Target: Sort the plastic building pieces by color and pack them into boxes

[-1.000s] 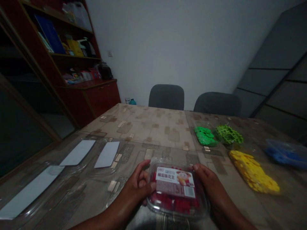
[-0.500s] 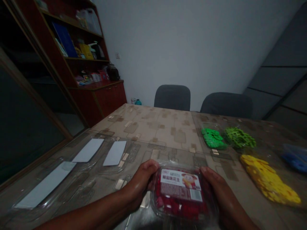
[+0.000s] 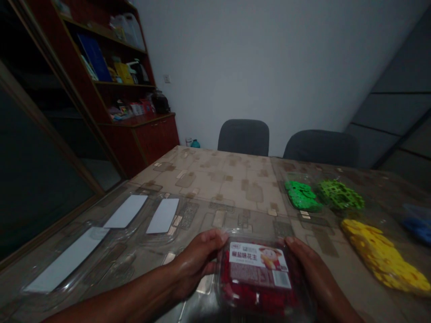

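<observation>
Between my two hands is a clear plastic box (image 3: pixel 256 296) with red contents and a white printed label on its lid. My left hand (image 3: pixel 205 253) grips its left side, thumb at the upper left corner. On the opposite side, my right hand (image 3: pixel 306 264) holds it, with the thumb by the upper right corner and the other fingers hidden. The lid sits over the box, its label facing up toward me. Whether the lid is fully pressed down I cannot tell.
At left lie several clear plastic lids with white labels (image 3: pixel 163 216). To the right are boxes of bright green pieces (image 3: pixel 301 195) and light green pieces (image 3: pixel 341 195), a pile of yellow pieces (image 3: pixel 385 255) and a box of blue pieces (image 3: pixel 417 229). Chairs (image 3: pixel 244 136) stand behind the table.
The box, with both hands on it, has shifted slightly down and to the right in view. Both hands keep their hold. The surroundings shift slightly right with the camera.
</observation>
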A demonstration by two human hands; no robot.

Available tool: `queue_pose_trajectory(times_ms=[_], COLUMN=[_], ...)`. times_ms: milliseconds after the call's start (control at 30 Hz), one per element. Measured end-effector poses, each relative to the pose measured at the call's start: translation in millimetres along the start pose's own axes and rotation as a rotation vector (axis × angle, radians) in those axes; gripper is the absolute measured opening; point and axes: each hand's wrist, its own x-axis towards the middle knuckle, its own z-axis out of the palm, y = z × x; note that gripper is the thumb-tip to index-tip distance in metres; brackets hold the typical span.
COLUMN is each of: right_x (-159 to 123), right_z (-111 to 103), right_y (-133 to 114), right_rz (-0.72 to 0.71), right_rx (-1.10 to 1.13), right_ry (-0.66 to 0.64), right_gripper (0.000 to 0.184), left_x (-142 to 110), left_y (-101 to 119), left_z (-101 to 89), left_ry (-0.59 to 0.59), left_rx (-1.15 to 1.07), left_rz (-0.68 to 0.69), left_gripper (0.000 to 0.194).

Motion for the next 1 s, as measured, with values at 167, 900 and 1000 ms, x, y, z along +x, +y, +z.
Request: queue_pose_trajectory(times_ms=[167, 900, 1000], right_x=[0, -12, -12], right_z=[-2, -23, -18], right_y=[1, 12, 10], right_rz=[0.069, -0.071, 0.007], right_rx=[0.027, -0.346, -0.291], right_ry=[-0.008, -0.155, -0.167], right_gripper=[0.034, 0.059, 0.06], left_x=[-1, -38, -41], left_y=[0, -35, -33], left_z=[-1.7, 3.5, 4.9], left_ry=[-0.002, -0.053, -0.043], left_rx=[-0.034, -0.036, -0.035], left_rz=[-0.026, 0.042, 0.033], left_gripper=[0.043, 0.044, 0.043])
